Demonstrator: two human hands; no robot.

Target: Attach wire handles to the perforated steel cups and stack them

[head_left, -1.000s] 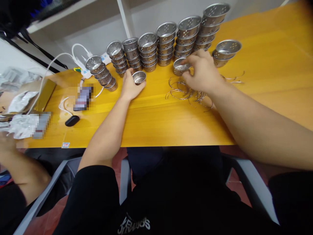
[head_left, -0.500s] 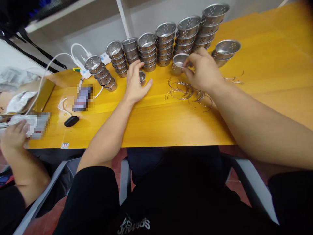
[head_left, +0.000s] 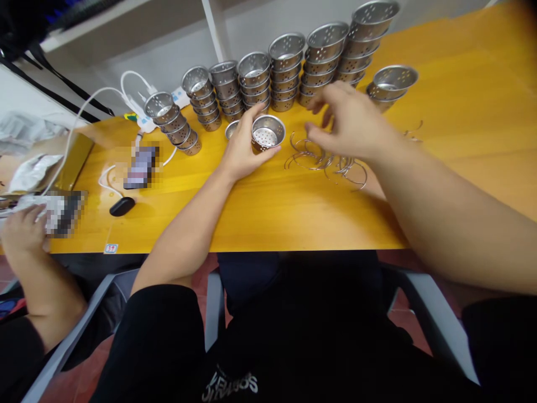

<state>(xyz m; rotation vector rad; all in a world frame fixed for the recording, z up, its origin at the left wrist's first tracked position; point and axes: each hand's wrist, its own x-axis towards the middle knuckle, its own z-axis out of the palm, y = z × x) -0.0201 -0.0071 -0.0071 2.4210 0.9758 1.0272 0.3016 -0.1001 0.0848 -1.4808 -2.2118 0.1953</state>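
A small perforated metal cup [head_left: 268,134] sits in the curve of my left hand [head_left: 243,148], fingers behind it and thumb along its front. Part of another small metal cup [head_left: 230,130] shows on the far side of that hand. My right hand [head_left: 344,123] hovers to the right with thumb and fingers apart and nothing visible in them. Just below it lies a loose tangle of thin curved metal wires [head_left: 323,159]. Several stacks of perforated cups, such as this one [head_left: 286,73], stand along the back of the table.
A separate short stack of cups [head_left: 392,84] stands at the right. On the left lie a phone [head_left: 142,168], a black oval object [head_left: 122,206] and white cables by a power strip [head_left: 180,98]. Another person's hand [head_left: 25,229] is at the far left.
The cup that was by my right fingers is now farther left, within my left hand. My right hand has let go, and its fingers have spread.
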